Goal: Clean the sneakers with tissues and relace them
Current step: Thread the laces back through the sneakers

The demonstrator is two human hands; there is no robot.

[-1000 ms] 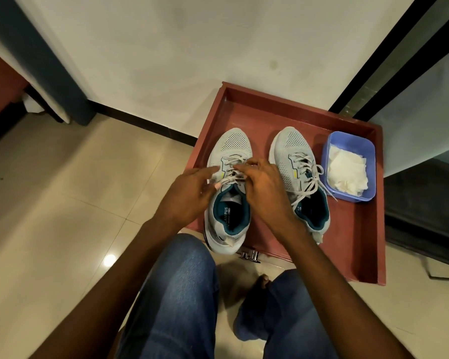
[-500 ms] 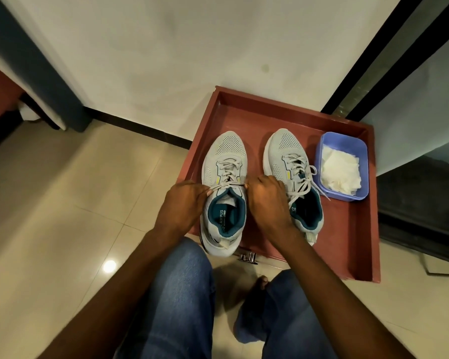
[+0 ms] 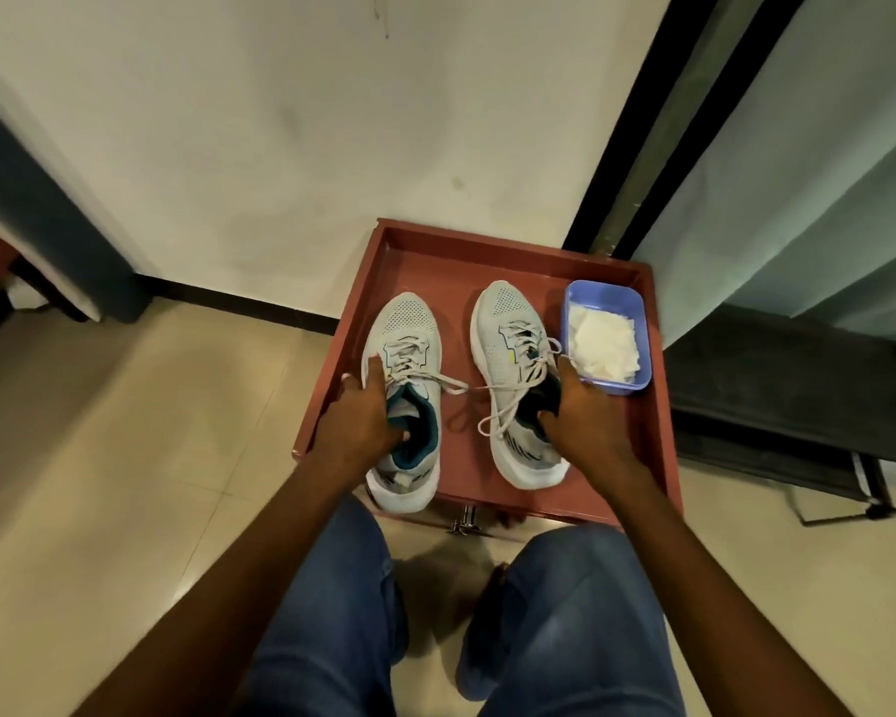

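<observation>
Two grey sneakers with teal lining stand side by side in a red-brown tray, toes toward the wall. My left hand grips the left sneaker at its collar, thumb inside the opening. My right hand grips the right sneaker at its collar on the outer side. Loose grey lace ends lie across the gap between the shoes. A blue tub of white tissues sits in the tray's far right corner.
The tray lies on a beige tiled floor against a white wall. My knees in blue jeans are just in front of it. A dark door frame rises at right, with a low dark stand beside it. A blue-grey curtain hangs at far left.
Both hands have left the left sneaker's laces. The left hand now holds that shoe's collar, and the right hand has moved over to the right sneaker's collar. The shoes stand further apart.
</observation>
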